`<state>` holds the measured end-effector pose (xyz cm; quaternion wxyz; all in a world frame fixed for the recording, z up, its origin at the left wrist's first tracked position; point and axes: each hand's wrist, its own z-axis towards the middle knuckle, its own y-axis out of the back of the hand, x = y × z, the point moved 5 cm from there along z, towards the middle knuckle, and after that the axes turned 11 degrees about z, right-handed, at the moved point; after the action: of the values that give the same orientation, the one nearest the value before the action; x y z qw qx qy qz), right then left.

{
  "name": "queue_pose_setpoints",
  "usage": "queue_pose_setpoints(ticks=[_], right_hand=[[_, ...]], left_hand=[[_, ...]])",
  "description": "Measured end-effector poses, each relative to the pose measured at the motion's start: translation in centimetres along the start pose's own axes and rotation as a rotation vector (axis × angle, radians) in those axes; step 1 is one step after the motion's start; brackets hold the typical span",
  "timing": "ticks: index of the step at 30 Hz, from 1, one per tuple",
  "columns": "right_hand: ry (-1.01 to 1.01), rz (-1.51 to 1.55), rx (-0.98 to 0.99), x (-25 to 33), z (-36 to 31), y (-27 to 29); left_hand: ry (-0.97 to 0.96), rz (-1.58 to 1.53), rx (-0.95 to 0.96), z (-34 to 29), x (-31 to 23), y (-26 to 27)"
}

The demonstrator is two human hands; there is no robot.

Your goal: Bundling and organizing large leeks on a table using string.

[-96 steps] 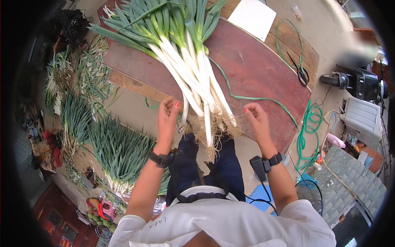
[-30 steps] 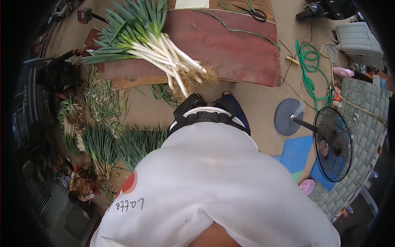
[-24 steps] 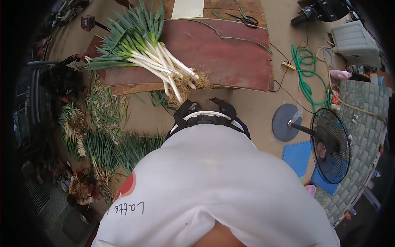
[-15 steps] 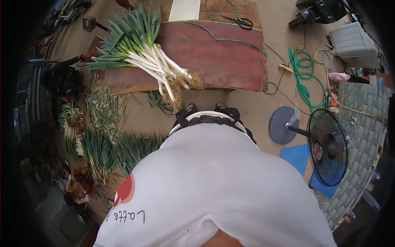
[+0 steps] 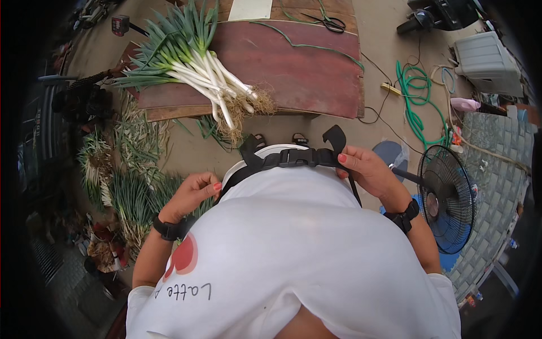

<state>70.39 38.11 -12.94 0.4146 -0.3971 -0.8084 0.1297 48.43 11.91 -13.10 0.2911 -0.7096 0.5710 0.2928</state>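
Board (image 5: 305, 73) bears leeks (image 5: 197, 70); hands (image 5: 370, 169) grip harness (image 5: 293, 158).

Ahead of me lies a reddish-brown wooden board (image 5: 293, 62). On its left part rests a bundle of long green onions with white stalks and tangled roots (image 5: 197, 65). Black-handled scissors (image 5: 330, 22) lie at its far edge. A coiled green garden hose (image 5: 418, 104) sprawls right of the board, with a black round standing fan (image 5: 449, 198) nearer me.
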Motion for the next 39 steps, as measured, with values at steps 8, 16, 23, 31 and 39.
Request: queue_pose_setpoints(ticks=[8,16,23,31,39], right_hand=[[-0.018,0.020,-0.025,0.0,2.1,-0.8],[-0.018,0.067,-0.033,0.8,2.2,-0.8],[0.173,-0.173,-0.181,1.8,4.4,-0.9],[0.326,0.645,0.000,1.0,0.9,5.7],[0.498,-0.557,-0.400,3.6,-0.1,1.7]], left_hand=[[-0.320,0.348,0.081,9.6,-11.0,-4.7],[-0.168,0.299,0.256,11.5,-10.8,-6.2],[-0.276,0.457,0.219,12.3,-11.7,-7.5],[-0.255,0.478,0.235,12.7,-11.2,-8.0],[0.113,-0.045,0.295,15.3,-8.6,-6.8]])
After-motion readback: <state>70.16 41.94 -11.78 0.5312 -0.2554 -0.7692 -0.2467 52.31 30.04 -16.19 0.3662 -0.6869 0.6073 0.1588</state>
